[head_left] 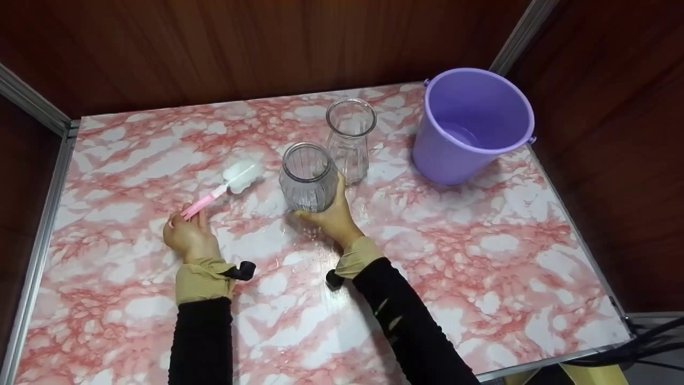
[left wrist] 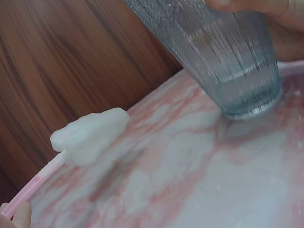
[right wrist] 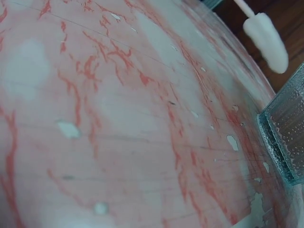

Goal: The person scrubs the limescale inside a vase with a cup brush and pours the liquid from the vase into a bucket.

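In the head view my left hand (head_left: pixel 191 238) grips the pink handle of a sponge brush (head_left: pixel 204 203). Its white sponge head (left wrist: pixel 90 135) points away from me, above the tabletop, to the left of the jar. My right hand (head_left: pixel 334 219) holds a ribbed clear glass jar (head_left: pixel 305 193) by its side, thumb toward me, with the mouth facing up. Droplets cover the glass near its base (right wrist: pixel 292 137) in the right wrist view. Just behind the jar stands a second, narrower glass vase (head_left: pixel 350 158), partly hidden by the jar and hand.
A purple bucket (head_left: pixel 446 155) stands at the back right with a little liquid at its bottom. The pink and white marbled table (head_left: pixel 454 267) has wet spots near the jar. Brown wooden panels (head_left: pixel 240 48) rise behind and at both sides.
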A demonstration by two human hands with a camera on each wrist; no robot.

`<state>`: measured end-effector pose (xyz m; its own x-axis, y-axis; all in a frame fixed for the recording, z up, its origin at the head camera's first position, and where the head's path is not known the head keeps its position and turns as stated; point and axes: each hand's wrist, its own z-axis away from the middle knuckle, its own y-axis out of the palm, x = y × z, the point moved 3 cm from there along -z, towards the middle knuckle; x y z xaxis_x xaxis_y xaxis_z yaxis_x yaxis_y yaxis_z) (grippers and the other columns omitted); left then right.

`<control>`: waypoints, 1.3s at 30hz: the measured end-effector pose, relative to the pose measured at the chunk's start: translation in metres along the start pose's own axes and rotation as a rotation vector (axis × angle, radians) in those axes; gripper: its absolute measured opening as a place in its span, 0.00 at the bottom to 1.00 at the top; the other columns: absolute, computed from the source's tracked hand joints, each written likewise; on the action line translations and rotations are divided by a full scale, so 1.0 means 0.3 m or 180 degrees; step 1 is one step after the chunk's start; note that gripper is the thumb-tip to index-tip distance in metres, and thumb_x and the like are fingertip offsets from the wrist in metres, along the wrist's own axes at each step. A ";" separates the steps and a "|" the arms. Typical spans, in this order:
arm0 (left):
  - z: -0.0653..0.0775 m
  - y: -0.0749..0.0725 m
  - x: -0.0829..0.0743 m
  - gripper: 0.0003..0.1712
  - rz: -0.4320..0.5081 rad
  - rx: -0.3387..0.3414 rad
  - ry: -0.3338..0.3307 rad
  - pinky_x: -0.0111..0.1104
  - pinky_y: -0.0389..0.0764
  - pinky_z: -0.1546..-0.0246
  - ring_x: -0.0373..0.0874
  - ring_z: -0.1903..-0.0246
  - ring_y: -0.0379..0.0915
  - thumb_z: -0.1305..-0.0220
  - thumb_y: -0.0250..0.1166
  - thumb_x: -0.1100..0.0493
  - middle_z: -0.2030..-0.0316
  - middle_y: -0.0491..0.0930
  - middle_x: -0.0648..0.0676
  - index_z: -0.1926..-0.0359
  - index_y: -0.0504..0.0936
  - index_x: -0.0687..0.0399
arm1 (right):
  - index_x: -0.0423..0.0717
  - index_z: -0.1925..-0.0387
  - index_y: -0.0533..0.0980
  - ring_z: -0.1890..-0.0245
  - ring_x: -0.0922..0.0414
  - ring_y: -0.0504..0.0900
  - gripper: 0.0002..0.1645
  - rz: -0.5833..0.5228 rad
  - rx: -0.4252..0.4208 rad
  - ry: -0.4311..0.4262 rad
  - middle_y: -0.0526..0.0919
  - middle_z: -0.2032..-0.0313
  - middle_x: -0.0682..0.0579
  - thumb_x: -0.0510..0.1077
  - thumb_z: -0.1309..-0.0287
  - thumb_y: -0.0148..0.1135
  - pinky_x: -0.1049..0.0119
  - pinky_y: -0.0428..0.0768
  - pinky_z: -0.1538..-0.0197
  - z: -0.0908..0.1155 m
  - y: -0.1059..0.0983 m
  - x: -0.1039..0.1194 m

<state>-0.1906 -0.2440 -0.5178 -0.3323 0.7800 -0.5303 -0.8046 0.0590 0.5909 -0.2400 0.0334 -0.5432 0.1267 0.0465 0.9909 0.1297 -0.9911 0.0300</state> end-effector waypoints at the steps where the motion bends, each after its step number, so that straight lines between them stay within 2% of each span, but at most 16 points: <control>1: -0.007 -0.007 0.002 0.23 -0.0044 -0.0017 0.0007 0.32 0.81 0.47 0.52 0.35 0.71 0.19 0.43 0.62 0.33 0.69 0.63 0.29 0.64 0.63 | 0.50 0.23 0.45 0.29 0.44 0.63 0.75 0.0004 0.0002 0.0005 0.62 0.28 0.39 0.29 0.66 0.83 0.55 0.61 0.26 0.001 0.000 -0.001; 7: -0.047 -0.045 0.003 0.21 -0.0121 -0.0057 0.0026 0.34 0.80 0.45 0.53 0.35 0.71 0.21 0.44 0.66 0.31 0.63 0.65 0.32 0.65 0.69 | 0.52 0.23 0.44 0.29 0.44 0.63 0.76 -0.0001 0.0029 0.0094 0.60 0.27 0.40 0.32 0.67 0.85 0.54 0.63 0.27 0.004 -0.001 -0.005; 9: -0.056 -0.054 0.002 0.16 -0.0277 -0.0013 0.0085 0.33 0.80 0.46 0.53 0.35 0.71 0.23 0.46 0.69 0.32 0.64 0.67 0.39 0.69 0.72 | 0.52 0.23 0.44 0.29 0.43 0.63 0.77 -0.0004 0.0020 0.0077 0.60 0.27 0.40 0.32 0.67 0.85 0.53 0.63 0.27 0.003 -0.002 -0.005; 12: -0.064 -0.063 -0.004 0.05 -0.0707 0.0081 0.0246 0.32 0.81 0.47 0.54 0.38 0.73 0.27 0.53 0.72 0.40 0.70 0.65 0.54 0.72 0.69 | 0.50 0.23 0.44 0.29 0.43 0.64 0.76 -0.0001 -0.0002 0.0016 0.61 0.28 0.39 0.31 0.67 0.85 0.55 0.63 0.27 0.000 -0.003 -0.003; 14: -0.066 -0.071 -0.010 0.05 -0.1111 0.0171 0.0389 0.31 0.82 0.48 0.51 0.43 0.76 0.31 0.58 0.74 0.48 0.73 0.61 0.60 0.71 0.64 | 0.50 0.24 0.45 0.29 0.43 0.64 0.75 0.0008 -0.0012 -0.0005 0.61 0.28 0.39 0.31 0.67 0.84 0.55 0.63 0.26 0.000 -0.003 -0.001; 17: -0.064 -0.084 -0.022 0.08 -0.1852 0.0310 0.0688 0.28 0.84 0.52 0.44 0.55 0.79 0.35 0.63 0.74 0.58 0.72 0.57 0.63 0.73 0.62 | 0.50 0.24 0.46 0.29 0.43 0.64 0.74 0.0022 -0.0012 -0.0011 0.62 0.29 0.38 0.31 0.67 0.84 0.55 0.62 0.26 -0.001 -0.002 0.000; 21: -0.058 -0.099 -0.042 0.05 -0.3174 0.0364 0.1222 0.25 0.82 0.65 0.38 0.70 0.76 0.36 0.69 0.66 0.66 0.75 0.52 0.64 0.79 0.61 | 0.50 0.24 0.45 0.29 0.43 0.64 0.75 0.0019 -0.0021 0.0027 0.61 0.28 0.39 0.30 0.67 0.84 0.54 0.62 0.26 0.001 -0.002 0.003; 24: -0.057 -0.097 -0.055 0.06 -0.3962 0.0441 0.1638 0.30 0.78 0.67 0.42 0.69 0.75 0.35 0.69 0.61 0.66 0.78 0.54 0.64 0.82 0.60 | 0.50 0.23 0.45 0.29 0.43 0.63 0.75 0.0014 -0.0029 0.0050 0.61 0.28 0.39 0.29 0.66 0.83 0.54 0.61 0.26 0.002 -0.001 0.006; 27: -0.051 -0.092 -0.061 0.09 -0.4435 0.0575 0.1926 0.38 0.77 0.60 0.52 0.62 0.76 0.33 0.66 0.59 0.61 0.81 0.60 0.62 0.84 0.63 | 0.50 0.24 0.45 0.29 0.43 0.63 0.74 0.0021 -0.0024 0.0039 0.61 0.28 0.39 0.29 0.66 0.83 0.54 0.61 0.26 0.003 0.000 0.007; 31: -0.046 -0.091 -0.063 0.10 -0.4754 0.0643 0.2069 0.47 0.76 0.52 0.60 0.58 0.78 0.32 0.61 0.61 0.59 0.83 0.65 0.61 0.85 0.65 | 0.49 0.24 0.45 0.29 0.44 0.63 0.74 0.0042 -0.0008 0.0012 0.62 0.29 0.39 0.30 0.67 0.84 0.55 0.61 0.26 0.002 0.003 0.003; 36: -0.047 -0.090 -0.057 0.10 -0.4763 0.0741 0.2202 0.48 0.78 0.55 0.61 0.60 0.79 0.32 0.59 0.65 0.63 0.84 0.68 0.62 0.86 0.68 | 0.50 0.24 0.45 0.29 0.44 0.64 0.75 -0.0006 -0.0021 0.0052 0.61 0.28 0.39 0.30 0.67 0.84 0.55 0.62 0.26 0.001 0.003 -0.001; 39: -0.043 -0.084 -0.052 0.12 -0.4783 0.0769 0.2151 0.47 0.79 0.55 0.61 0.60 0.79 0.31 0.58 0.65 0.61 0.84 0.67 0.60 0.86 0.68 | 0.51 0.23 0.45 0.29 0.44 0.63 0.76 -0.0007 -0.0047 0.0073 0.61 0.28 0.40 0.30 0.68 0.84 0.55 0.62 0.26 -0.001 -0.001 0.001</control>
<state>-0.1715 -0.2657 -0.5322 0.4252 -0.4457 -0.7878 -0.5152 0.5965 -0.6155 -0.2402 0.0338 -0.5430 0.1038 0.0459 0.9935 0.1152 -0.9928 0.0338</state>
